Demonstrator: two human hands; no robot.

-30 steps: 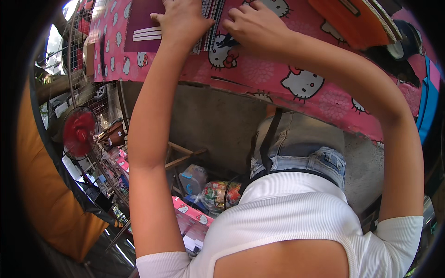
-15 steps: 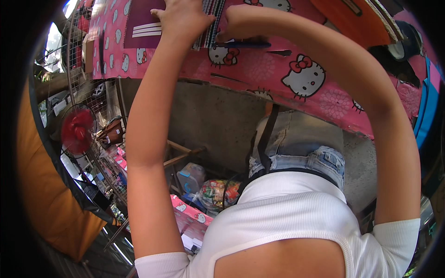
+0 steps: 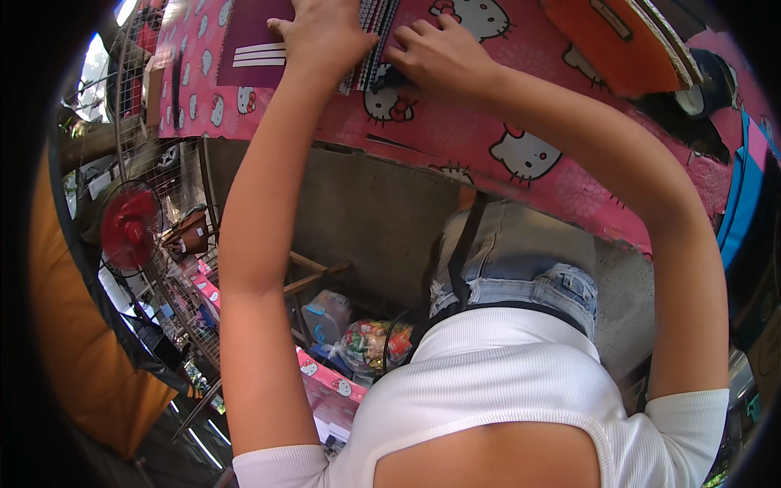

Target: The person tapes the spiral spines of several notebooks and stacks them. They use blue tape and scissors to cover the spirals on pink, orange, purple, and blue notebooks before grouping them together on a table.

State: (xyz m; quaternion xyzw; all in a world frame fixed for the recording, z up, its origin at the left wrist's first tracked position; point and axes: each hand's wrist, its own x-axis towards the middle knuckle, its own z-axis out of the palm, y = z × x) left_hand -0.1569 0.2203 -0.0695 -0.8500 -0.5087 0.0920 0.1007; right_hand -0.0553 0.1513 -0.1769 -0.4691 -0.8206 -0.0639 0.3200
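- Notebook (image 3: 251, 32), purple cover, lies on the pink worktop (image 3: 455, 122); long dark edge (image 3: 381, 37) runs away from the body, far end leaning slightly right.
- Left hand (image 3: 329, 32) laid over the notebook, nearer of the two; thumb and little finger spread wide, closed on nothing that shows.
- Right hand (image 3: 443, 55) just right of the notebook's dark edge, which lies left of its fingers. Fingers loosely bent; cannot tell whether they grip anything.
- Dark slim item (image 3: 390, 77) by the notebook's near right corner, below the right thumb; partly covered, kind and contact unclear.
- Orange case (image 3: 598, 49) well right of the notebook.
- Notebook's far end and the left hand's middle fingers cut off by the upper border.
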